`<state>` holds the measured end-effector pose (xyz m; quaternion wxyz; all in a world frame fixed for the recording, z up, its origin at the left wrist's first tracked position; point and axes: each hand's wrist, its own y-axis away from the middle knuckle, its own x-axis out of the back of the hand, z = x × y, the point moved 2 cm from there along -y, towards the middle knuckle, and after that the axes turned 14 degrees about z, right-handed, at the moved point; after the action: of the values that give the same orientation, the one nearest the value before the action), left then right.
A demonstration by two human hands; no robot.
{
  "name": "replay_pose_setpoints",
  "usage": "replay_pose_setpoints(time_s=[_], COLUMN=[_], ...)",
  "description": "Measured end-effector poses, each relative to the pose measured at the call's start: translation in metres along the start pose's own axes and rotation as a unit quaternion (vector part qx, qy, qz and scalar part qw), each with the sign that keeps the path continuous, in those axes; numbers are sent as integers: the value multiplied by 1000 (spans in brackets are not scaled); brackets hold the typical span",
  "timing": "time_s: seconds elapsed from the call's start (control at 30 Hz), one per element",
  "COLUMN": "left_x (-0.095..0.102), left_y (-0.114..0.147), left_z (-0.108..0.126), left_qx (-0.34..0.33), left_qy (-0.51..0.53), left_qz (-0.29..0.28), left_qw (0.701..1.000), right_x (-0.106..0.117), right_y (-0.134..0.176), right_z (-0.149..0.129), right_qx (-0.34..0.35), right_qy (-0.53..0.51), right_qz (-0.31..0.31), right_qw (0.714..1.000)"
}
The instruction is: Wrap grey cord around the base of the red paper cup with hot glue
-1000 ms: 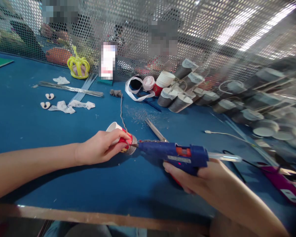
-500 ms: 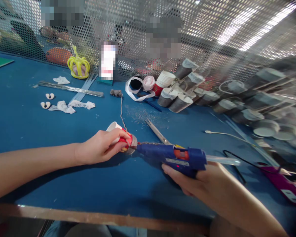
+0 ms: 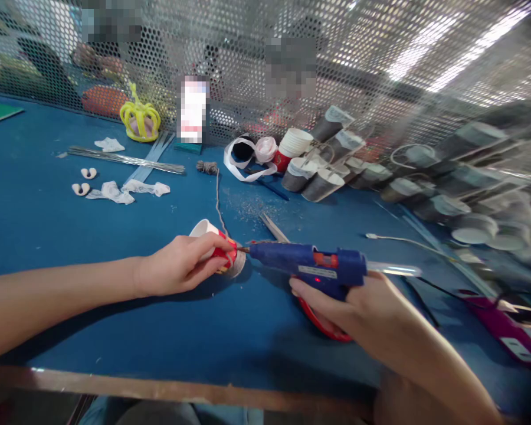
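Observation:
Tipped on its side, a red and white paper cup (image 3: 202, 228) is gripped by my left hand (image 3: 188, 262), its open mouth facing left. Grey cord is wound round the base end of the cup. That cord (image 3: 218, 200) runs back to a small bundle (image 3: 207, 167) on the table. My right hand (image 3: 336, 301) is closed round the handle of a blue hot glue gun (image 3: 310, 262), whose nozzle is at the wound end of the cup. A clear glue stick (image 3: 393, 269) sticks out behind it. Scissors (image 3: 274, 227) with a red handle lie partly hidden under the gun.
Paper cups (image 3: 295, 141), several grey-wrapped cups (image 3: 323, 185) and white ribbon (image 3: 230, 162) stand along the mesh screen (image 3: 230, 77). At left are wires (image 3: 126, 159), lace scraps (image 3: 146, 187) and a yellow basket-like ornament (image 3: 140, 121). A purple power strip (image 3: 504, 327) and white cable (image 3: 407, 239) lie right.
My right hand has raised the glue gun slightly, moving its nozzle up along the cup's wound end. More of the scissors' red handle shows. My left hand and the cup hold still.

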<state>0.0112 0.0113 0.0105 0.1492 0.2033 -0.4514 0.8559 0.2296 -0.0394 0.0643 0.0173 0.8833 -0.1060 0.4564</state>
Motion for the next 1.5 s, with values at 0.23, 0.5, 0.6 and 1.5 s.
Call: replay_pose_setpoints(time_s=[0.23, 0.5, 0.6, 1.5], left_x=[0, 0, 0, 1], left_y=[-1, 2, 2, 3], left_z=[2, 1, 2, 18], left_qx=[-23, -34, -46, -142], left_qy=[-11, -4, -4, -6], left_qz=[-6, 6, 16, 6], left_qw=[1000, 999, 999, 990], right_x=[0, 18, 20, -60], right_y=[-14, -54, -73, -36], right_z=[4, 29, 46, -43], right_qx=[-16, -103, -139, 29], right_qy=[-32, -263, -232, -327], right_qz=[-58, 126, 143, -157], right_qw=[998, 951, 952, 931])
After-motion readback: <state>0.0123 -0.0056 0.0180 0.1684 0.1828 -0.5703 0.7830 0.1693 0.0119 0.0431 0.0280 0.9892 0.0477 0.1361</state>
